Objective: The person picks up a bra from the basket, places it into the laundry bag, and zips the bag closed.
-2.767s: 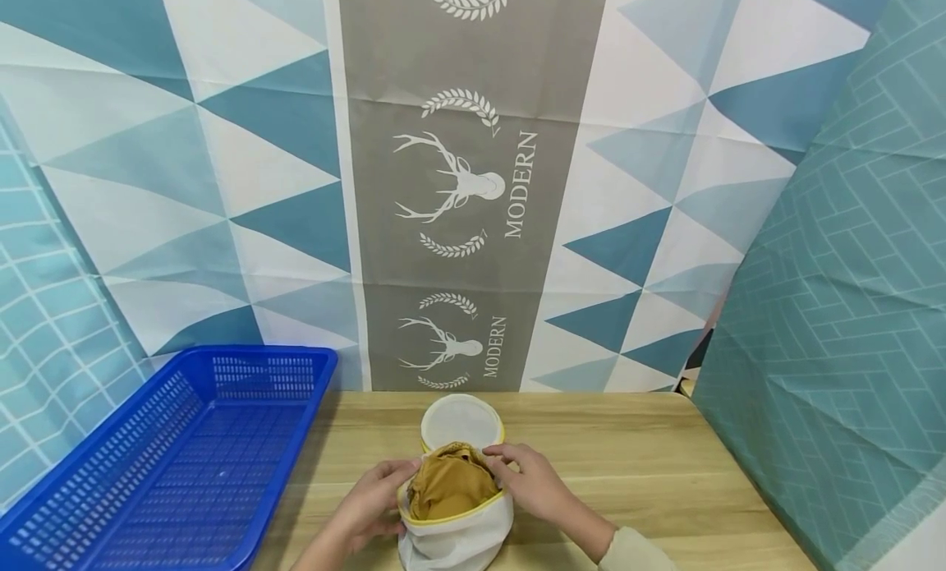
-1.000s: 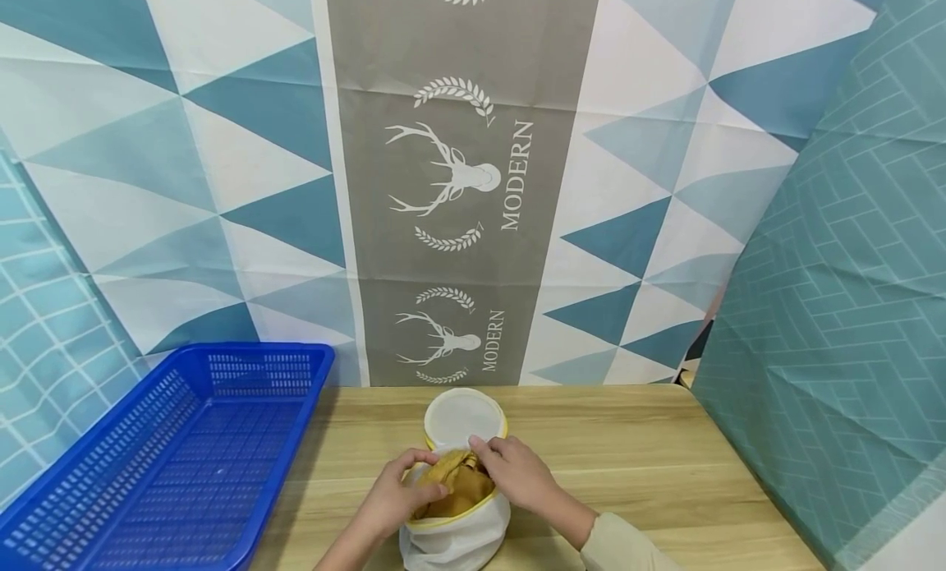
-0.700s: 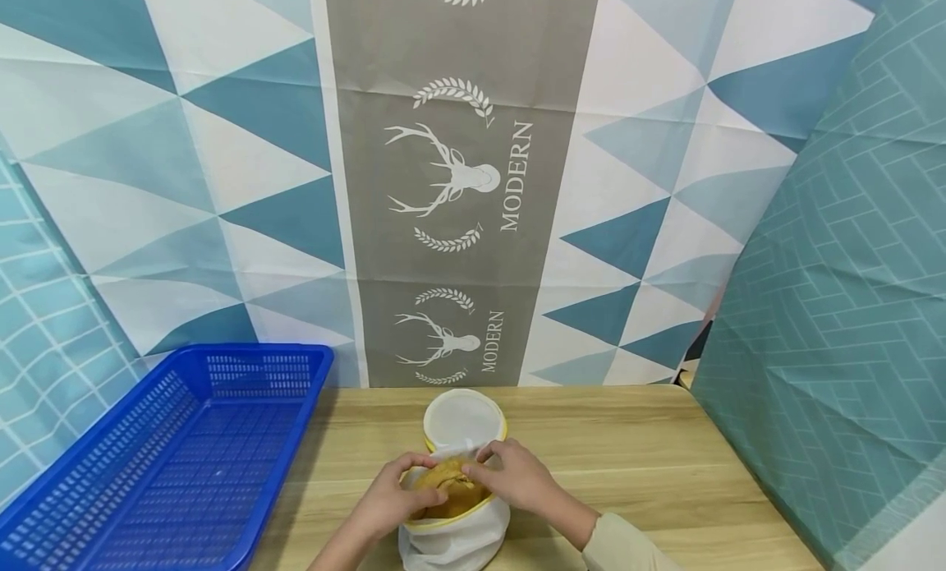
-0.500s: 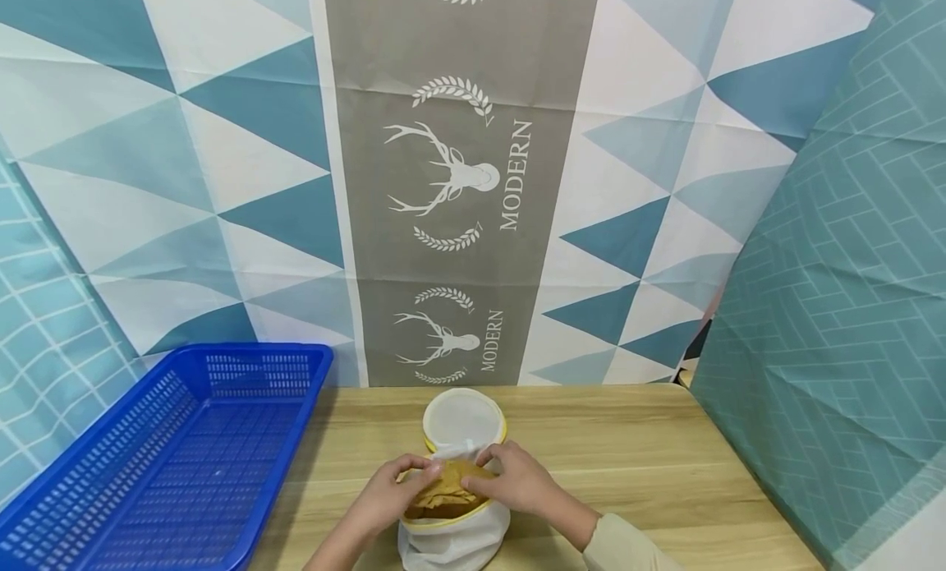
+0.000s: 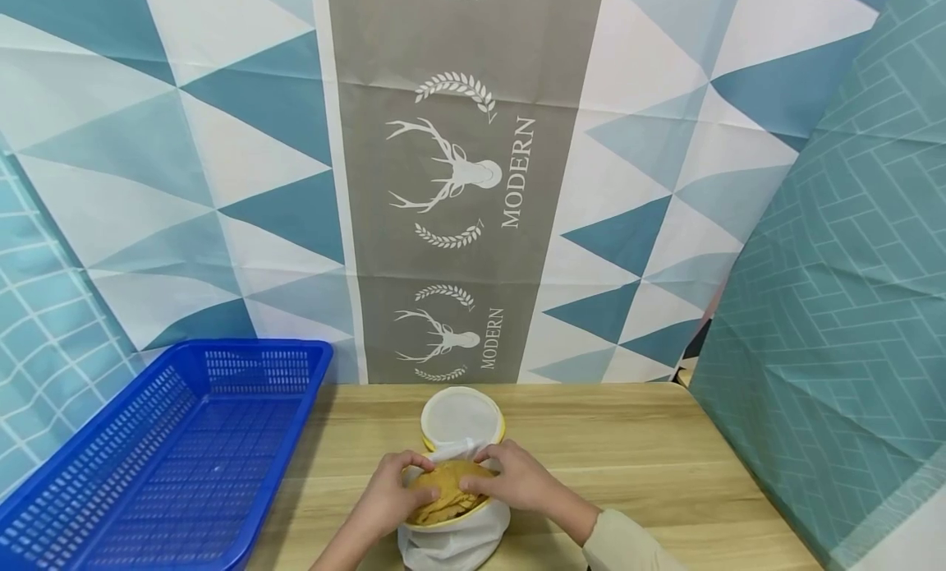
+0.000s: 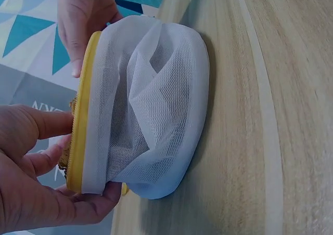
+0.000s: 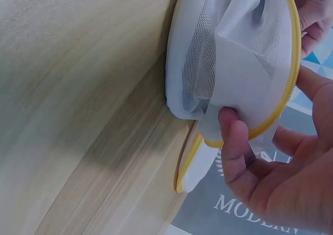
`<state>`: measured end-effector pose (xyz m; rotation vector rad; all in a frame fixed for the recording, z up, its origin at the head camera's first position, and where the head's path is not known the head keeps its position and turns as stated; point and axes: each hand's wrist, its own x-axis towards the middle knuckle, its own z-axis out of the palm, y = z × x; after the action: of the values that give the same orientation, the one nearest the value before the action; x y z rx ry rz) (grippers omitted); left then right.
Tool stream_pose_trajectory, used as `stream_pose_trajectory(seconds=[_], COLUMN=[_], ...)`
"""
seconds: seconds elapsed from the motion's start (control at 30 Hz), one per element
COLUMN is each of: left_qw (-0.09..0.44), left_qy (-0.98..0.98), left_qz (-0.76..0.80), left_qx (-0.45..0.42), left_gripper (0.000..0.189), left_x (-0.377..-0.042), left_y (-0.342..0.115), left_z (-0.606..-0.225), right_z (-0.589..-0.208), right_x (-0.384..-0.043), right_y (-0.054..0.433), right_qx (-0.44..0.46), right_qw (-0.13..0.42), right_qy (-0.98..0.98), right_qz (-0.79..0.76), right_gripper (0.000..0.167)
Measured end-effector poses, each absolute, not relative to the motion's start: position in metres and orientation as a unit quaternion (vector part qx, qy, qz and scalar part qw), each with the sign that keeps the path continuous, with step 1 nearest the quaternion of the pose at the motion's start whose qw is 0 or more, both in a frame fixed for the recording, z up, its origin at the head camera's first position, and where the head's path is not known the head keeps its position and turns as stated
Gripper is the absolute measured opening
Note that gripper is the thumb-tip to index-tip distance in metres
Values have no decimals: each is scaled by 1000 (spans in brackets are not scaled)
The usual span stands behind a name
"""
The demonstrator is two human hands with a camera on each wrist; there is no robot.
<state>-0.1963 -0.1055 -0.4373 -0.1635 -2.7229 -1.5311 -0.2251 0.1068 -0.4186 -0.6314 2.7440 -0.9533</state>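
A white mesh laundry bag (image 5: 454,548) with a yellow zipper edge (image 6: 83,115) stands on the table, its round flap lid (image 5: 461,419) folded back behind it. Mustard-coloured cloth (image 5: 446,490) fills the opening as a rounded, folded mound. My left hand (image 5: 388,499) grips the rim at the left, fingers outside the mesh and thumb over the cloth. On the right, my right hand (image 5: 523,477) grips the rim, its thumb on the cloth and its fingers (image 7: 234,136) against the mesh outside. The cloth's lower part is hidden inside the bag.
A blue plastic basket (image 5: 306,415) with perforated sides stands left of the bag. The wooden table (image 5: 628,472) reaches back to a patterned curtain (image 5: 466,250). A teal cloth (image 5: 835,349) hangs along the right side.
Both thumbs have come in over the opening. The mustard cloth, earlier loose and raised at the back, is folded forward and tucked into a smoother mound. The bag has hardly moved.
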Motion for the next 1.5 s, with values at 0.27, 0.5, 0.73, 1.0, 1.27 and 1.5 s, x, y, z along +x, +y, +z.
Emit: stream_pose_trajectory(seconds=[0.27, 0.5, 0.73, 1.0, 1.27, 1.5], left_qw=[4, -14, -47, -31, -23, -2], left_qy=[-880, -890, -852, -851, -849, -850], left_qz=[-471, -451, -520, -524, -528, -526], left_qx=[-60, -60, -41, -9, 4, -26], left_gripper=[26, 28, 23, 18, 25, 20], left_x=[-194, -193, -191, -191, -194, -197], left_y=[-104, -111, -118, -117, -119, -112], left_z=[-431, -429, -426, -426, -423, -419], right_z=[-420, -423, -425, -424, -427, -430], right_x=[-224, -223, -222, -220, -219, -219], right_y=[101, 100, 100, 96, 92, 91], right_qx=[-211, -210, -205, -227, -220, -212], right_qw=[77, 41, 37, 38, 24, 11], right_qy=[935, 944, 943, 940, 946, 951], right_qz=[-273, -251, -260, -250, -236, -225], right_gripper=[56, 43, 40, 49, 45, 47])
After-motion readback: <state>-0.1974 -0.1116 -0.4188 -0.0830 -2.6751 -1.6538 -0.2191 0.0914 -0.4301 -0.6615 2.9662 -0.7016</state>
